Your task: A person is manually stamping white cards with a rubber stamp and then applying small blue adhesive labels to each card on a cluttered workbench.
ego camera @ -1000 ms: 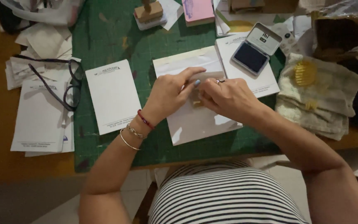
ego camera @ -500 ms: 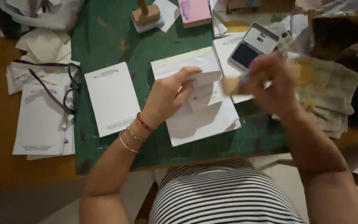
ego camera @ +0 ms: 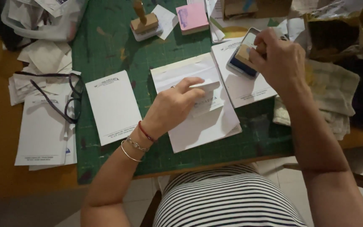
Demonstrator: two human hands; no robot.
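Head view: right hand (ego camera: 279,59) presses stamp (ego camera: 245,54) onto ink pad (ego camera: 241,66).

A small wooden stamp (ego camera: 245,54) presses onto the blue ink pad (ego camera: 241,64). A white stamped paper slip (ego camera: 204,98) lies flat on white sheets (ego camera: 198,126).

Eyeglasses (ego camera: 70,98), pink pad (ego camera: 192,17), perhaps cloth (ego camera: 332,96)

Dim warm indoor light, soft shadows, dark corners, slightly grainy, mostly sharp
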